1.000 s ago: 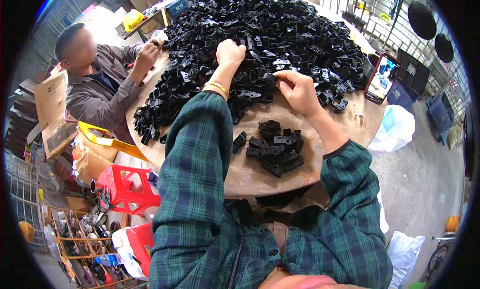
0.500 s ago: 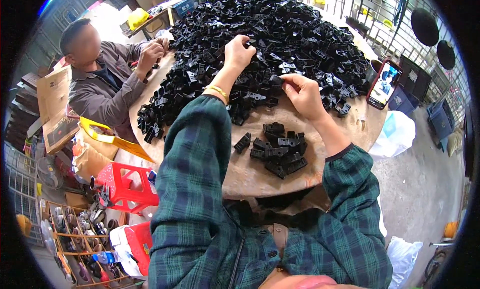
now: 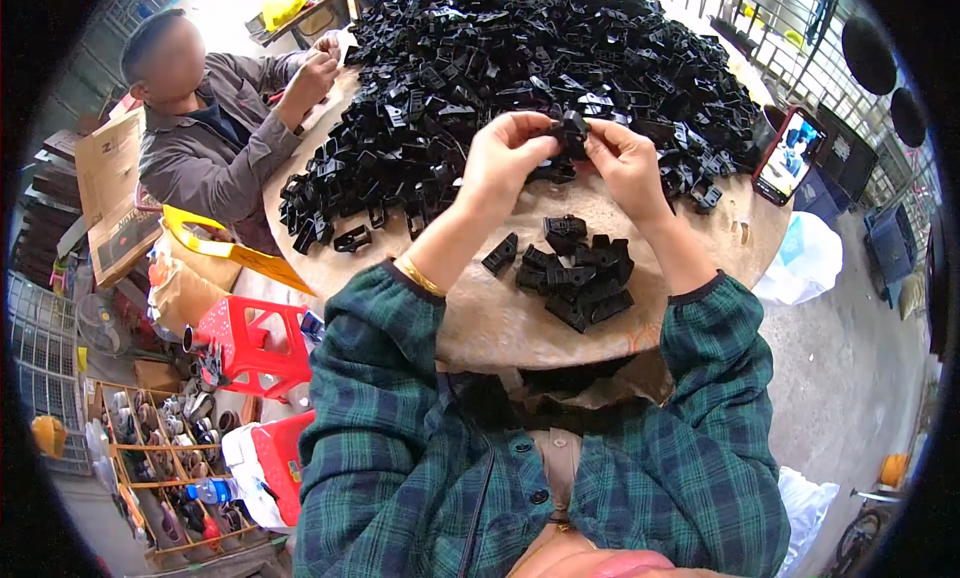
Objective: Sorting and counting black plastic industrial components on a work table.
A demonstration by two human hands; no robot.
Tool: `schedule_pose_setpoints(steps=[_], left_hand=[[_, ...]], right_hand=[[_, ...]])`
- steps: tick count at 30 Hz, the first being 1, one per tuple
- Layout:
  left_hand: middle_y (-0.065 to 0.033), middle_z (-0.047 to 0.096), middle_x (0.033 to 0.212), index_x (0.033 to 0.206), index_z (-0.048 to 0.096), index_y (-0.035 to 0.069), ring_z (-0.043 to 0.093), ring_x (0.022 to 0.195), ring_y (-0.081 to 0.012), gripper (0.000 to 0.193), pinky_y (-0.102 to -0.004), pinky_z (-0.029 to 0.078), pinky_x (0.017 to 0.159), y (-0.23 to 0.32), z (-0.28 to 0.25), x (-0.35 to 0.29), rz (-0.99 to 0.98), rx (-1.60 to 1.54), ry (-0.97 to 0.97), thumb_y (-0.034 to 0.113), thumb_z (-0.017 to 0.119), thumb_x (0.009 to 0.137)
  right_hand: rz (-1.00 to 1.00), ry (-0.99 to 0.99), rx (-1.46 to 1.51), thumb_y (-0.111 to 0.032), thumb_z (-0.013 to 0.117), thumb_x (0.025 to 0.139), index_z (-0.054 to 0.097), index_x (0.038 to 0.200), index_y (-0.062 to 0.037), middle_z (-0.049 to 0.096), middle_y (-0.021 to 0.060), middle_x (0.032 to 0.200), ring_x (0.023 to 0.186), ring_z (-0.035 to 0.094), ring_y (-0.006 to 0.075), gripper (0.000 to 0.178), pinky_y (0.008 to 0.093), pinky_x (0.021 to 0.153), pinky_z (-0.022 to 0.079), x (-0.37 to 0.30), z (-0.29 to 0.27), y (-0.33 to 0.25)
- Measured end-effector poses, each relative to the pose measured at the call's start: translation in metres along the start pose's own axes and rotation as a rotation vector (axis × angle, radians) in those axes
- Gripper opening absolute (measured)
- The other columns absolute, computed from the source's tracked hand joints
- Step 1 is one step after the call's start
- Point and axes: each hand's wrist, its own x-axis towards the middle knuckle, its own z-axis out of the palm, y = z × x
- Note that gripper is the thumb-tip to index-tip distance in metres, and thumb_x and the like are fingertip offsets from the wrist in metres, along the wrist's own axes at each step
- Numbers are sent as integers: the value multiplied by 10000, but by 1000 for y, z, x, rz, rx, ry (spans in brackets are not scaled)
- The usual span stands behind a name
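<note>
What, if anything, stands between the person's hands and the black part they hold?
Nothing visible does: the left hand and right hand hold the black part directly, from either side. The big pile lies beyond it.

1. Your 2 o'clock: phone (image 3: 790, 156), propped up, screen lit; farther out, two dark discs (image 3: 868, 55), one below the other.
2. Your 3 o'clock: white plastic bag (image 3: 803, 260); blue bin (image 3: 892, 246) beyond it.
3. Your 4 o'clock: pale bag (image 3: 808, 513) on the floor, a wheel (image 3: 862, 538) near the rim, partly lost in shadow.
4. Your 8 o'clock: red plastic stool (image 3: 232, 330); wooden rack (image 3: 190, 445) of shoes; blue-labelled bottle (image 3: 210, 491) in front of it.
5. Your 9 o'clock: floor fan (image 3: 100, 324), cardboard box (image 3: 112, 183) standing open, yellow strip-like piece (image 3: 245, 253) over a brown bag (image 3: 190, 276).
6. Your 10 o'clock: co-worker (image 3: 200, 183), grey jacket.
7. Your 11 o'clock: yellow bag (image 3: 283, 10), crumpled.
</note>
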Motion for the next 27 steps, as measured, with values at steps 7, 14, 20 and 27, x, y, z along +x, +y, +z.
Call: schedule_pose_setpoints(steps=[7, 14, 20, 27], left_hand=[[-109, 596, 992, 1036, 544, -53, 585, 898, -155, 208, -285, 488, 843, -16, 5, -4, -208, -415, -29, 13, 541, 839], [-61, 599, 965, 1056, 545, -34, 564, 854, -115, 258, -247, 458, 801, -18, -3, -4, -224, -329, -190, -39, 537, 799], [-11, 624, 891, 997, 612, 2, 559, 787, -86, 227, -216, 443, 740, -18, -4, -6, -128, -180, -117, -32, 576, 776], [-28, 646, 797, 947, 626, -9, 550, 695, -59, 207, -219, 458, 644, -10, 0, -10, 157, 388, -17, 1, 649, 742]], right_hand=[[-356, 0, -445, 48, 527, 808, 625, 976, 15, 627, 57, 819, 715, 560, 92, 197, 225, 634, 463, -1, -5, -4], [-169, 15, -210, 40, 510, 826, 627, 989, 14, 630, 38, 836, 723, 563, 79, 202, 213, 650, 470, -5, 2, -14], [-17, -83, -238, 57, 481, 839, 610, 1023, 23, 597, 6, 859, 747, 541, 68, 228, 205, 642, 475, -5, -4, -6], [-457, -103, -677, 67, 503, 819, 608, 1012, 21, 566, 67, 783, 682, 540, 119, 225, 230, 613, 447, -7, -1, -19]])
